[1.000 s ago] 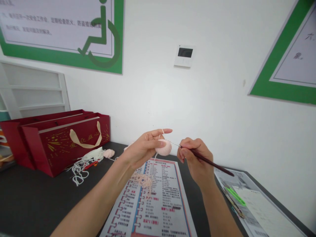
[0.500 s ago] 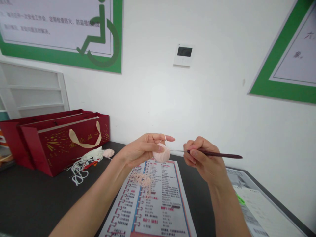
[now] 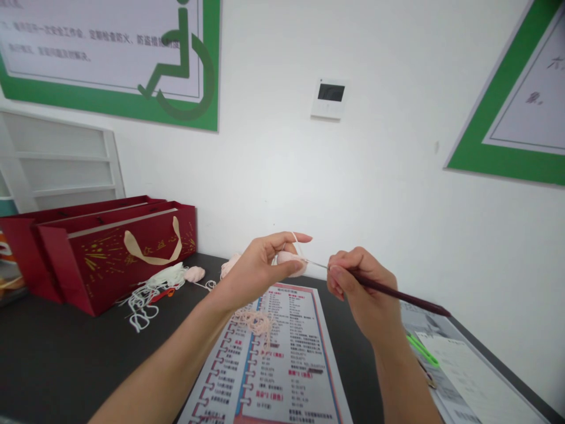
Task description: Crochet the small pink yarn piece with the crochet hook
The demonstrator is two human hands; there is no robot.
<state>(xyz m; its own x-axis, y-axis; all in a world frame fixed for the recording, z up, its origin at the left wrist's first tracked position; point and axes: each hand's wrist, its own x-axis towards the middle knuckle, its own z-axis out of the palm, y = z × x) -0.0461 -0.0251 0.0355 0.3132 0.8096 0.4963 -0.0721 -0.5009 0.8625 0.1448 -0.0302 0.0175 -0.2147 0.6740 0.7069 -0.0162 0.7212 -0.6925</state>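
My left hand (image 3: 260, 265) pinches a small pale pink crochet piece (image 3: 289, 263) between thumb and fingers. A strand of yarn (image 3: 296, 240) runs over its outstretched index finger. From the right, my right hand (image 3: 359, 282) grips a crochet hook (image 3: 401, 297) with a dark red handle. Its thin metal shaft slopes up to the left, and the tip meets the edge of the piece; the hook end itself is hidden. Beneath the hands lies a printed pattern sheet (image 3: 304, 335), with a loose tangle of pink yarn (image 3: 253, 322) on it.
Two dark red gift bags (image 3: 119, 253) stand at the left. Beside them lie white yarn (image 3: 148, 291), a small pink ball (image 3: 194, 274) and another pink bundle (image 3: 229, 265) partly behind my left wrist. Papers (image 3: 472, 371) and a bright green object (image 3: 422, 350) are at the right.
The crochet piece has tipped from its round face to a flatter, edge-on view. The hook's handle end has dropped, so the hook slants more. Both hands keep their hold.
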